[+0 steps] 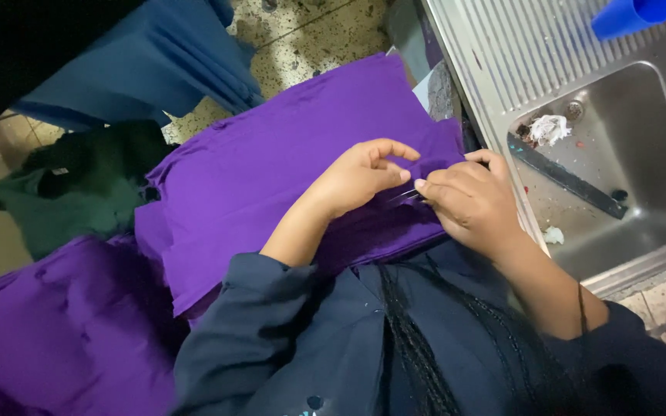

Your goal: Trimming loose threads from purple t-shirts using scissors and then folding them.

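Dark braids (418, 347) are hanging closest to the lens, falling over a navy sleeve (271, 323) of the person wearing the camera. Beyond them, a stack of purple cloth (271, 162) is lying across the lap, and it serves as the landmark for everything else.

At the near right corner of that stack, both hands are meeting. The left hand (356, 179) is resting on top of the cloth with its fingers curled, thumb and forefinger pinching a small fold at the edge. The right hand (472, 202) is sitting just beside it, touching the same edge, its fingers closed narrowly around a thin metal tool (404, 196) whose tips are poking out toward the left hand; whether it is small snips or tweezers is too fine to tell.

Right of the stack, a steel sink (641, 239) is standing with a ribbed draining board; a white scrap of waste (549, 129) is lying by its drain and a blue plastic cup (630, 15) is lying at the far end of the board.

Left of the stack and nearer the camera, another heap of purple fabric (55, 331) is lying. Beyond that heap, dark green fabric (79, 185) is bunching up, and folded blue fabric (156, 62) is lying past the stack's far left corner, on a speckled floor (310, 38).
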